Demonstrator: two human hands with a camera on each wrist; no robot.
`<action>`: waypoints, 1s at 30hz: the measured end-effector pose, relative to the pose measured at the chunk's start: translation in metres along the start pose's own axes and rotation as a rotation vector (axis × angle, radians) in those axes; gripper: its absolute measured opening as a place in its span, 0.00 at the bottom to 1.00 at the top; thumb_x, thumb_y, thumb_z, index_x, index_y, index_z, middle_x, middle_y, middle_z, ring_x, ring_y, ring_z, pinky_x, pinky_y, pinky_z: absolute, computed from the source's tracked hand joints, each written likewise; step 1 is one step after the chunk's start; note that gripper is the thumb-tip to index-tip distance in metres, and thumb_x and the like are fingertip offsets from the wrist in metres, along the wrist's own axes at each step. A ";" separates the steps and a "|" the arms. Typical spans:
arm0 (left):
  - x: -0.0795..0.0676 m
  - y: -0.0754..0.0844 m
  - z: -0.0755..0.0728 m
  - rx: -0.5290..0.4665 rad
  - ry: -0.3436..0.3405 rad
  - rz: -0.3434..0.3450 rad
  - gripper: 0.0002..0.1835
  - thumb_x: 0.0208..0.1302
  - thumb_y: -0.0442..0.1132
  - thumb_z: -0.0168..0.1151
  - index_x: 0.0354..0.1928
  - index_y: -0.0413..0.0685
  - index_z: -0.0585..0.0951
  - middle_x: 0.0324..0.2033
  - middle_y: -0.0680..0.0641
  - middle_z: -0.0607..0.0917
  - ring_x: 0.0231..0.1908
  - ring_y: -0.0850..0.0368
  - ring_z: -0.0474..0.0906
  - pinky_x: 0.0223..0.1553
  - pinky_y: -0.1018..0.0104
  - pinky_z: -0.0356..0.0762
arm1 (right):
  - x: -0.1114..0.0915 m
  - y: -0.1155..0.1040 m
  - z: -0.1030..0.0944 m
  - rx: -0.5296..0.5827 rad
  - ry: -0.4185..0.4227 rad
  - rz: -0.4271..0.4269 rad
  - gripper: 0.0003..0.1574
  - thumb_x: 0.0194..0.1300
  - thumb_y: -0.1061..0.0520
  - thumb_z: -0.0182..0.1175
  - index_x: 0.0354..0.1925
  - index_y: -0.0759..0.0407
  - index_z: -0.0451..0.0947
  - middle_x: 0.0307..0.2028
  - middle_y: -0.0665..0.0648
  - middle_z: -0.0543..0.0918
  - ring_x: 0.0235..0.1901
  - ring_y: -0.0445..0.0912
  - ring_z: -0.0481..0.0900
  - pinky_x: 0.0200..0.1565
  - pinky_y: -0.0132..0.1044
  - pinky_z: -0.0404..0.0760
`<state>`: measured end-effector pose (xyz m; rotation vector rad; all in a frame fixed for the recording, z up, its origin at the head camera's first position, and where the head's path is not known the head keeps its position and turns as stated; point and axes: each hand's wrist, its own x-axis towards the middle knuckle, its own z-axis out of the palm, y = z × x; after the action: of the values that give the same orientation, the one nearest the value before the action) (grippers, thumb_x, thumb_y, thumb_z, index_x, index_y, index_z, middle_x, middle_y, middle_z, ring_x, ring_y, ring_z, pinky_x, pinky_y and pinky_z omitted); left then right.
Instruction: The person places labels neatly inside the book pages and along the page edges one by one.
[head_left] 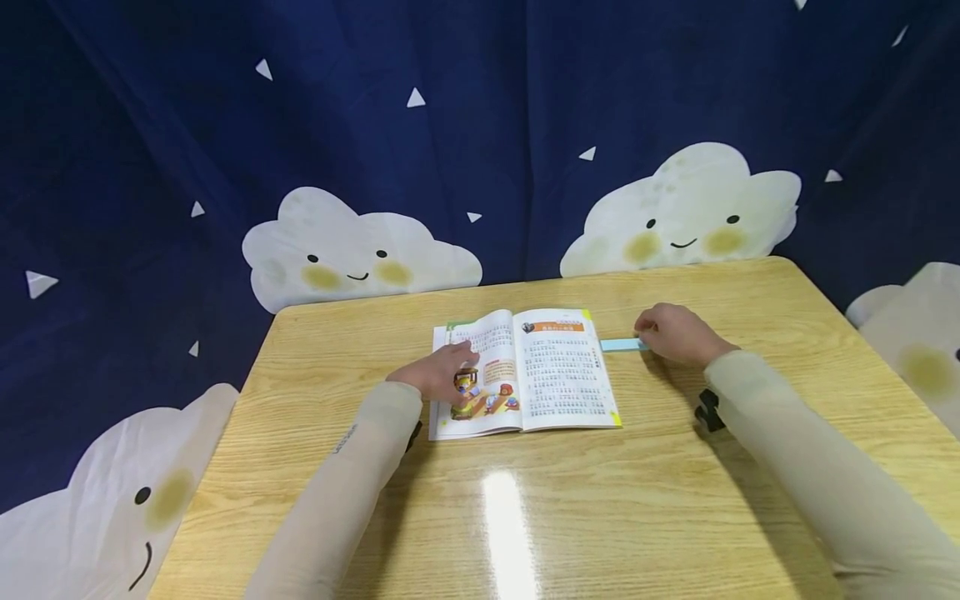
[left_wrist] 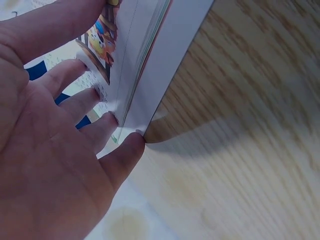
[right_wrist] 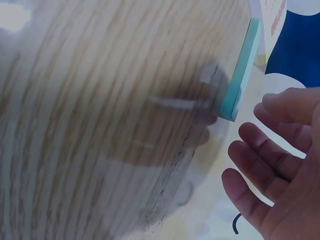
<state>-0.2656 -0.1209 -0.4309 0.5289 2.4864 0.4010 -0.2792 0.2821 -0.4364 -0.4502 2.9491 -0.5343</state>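
An open book (head_left: 566, 375) with printed text and a coloured cartoon picture lies flat on the wooden table. My left hand (head_left: 438, 372) rests on its left page with fingers spread. In the left wrist view, the little finger of the left hand (left_wrist: 60, 140) reaches the edge of the book (left_wrist: 165, 60). A slim pale teal bar (head_left: 621, 344) lies to the right of the book, one end by the right page. My right hand (head_left: 684, 335) is at the bar's other end. The right wrist view shows loosely bent fingers of the right hand (right_wrist: 280, 165) apart from the teal bar (right_wrist: 241, 75).
The light wooden table (head_left: 600, 517) has rounded far corners and a bright reflection near its front. Behind it hangs a dark blue curtain (head_left: 480, 108) with white triangles and smiling clouds. Both forearms, in pale sleeves (head_left: 802, 450), reach across the table from the front.
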 end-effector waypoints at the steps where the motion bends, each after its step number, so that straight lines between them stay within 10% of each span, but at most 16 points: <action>1: 0.000 0.000 0.000 0.000 0.001 0.001 0.41 0.63 0.42 0.69 0.75 0.53 0.62 0.80 0.50 0.46 0.80 0.49 0.41 0.77 0.50 0.55 | 0.001 0.000 0.001 -0.006 0.002 -0.001 0.18 0.70 0.59 0.54 0.49 0.69 0.83 0.45 0.67 0.86 0.47 0.61 0.83 0.50 0.57 0.81; 19: -0.002 0.003 -0.003 0.020 0.017 -0.001 0.39 0.62 0.41 0.69 0.74 0.54 0.63 0.80 0.51 0.47 0.80 0.49 0.44 0.77 0.51 0.55 | 0.011 -0.007 0.008 -0.077 -0.017 0.010 0.12 0.66 0.60 0.58 0.43 0.63 0.86 0.40 0.62 0.88 0.41 0.55 0.82 0.47 0.54 0.81; 30: -0.003 0.012 0.007 0.301 0.093 -0.013 0.29 0.62 0.45 0.69 0.65 0.49 0.75 0.78 0.49 0.56 0.77 0.48 0.56 0.69 0.55 0.69 | 0.005 -0.003 0.008 -0.080 -0.025 0.028 0.08 0.65 0.59 0.59 0.37 0.60 0.85 0.34 0.58 0.87 0.30 0.48 0.78 0.36 0.46 0.79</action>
<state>-0.2561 -0.1106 -0.4301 0.6243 2.6551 0.0449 -0.2822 0.2753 -0.4426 -0.4192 2.9568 -0.4061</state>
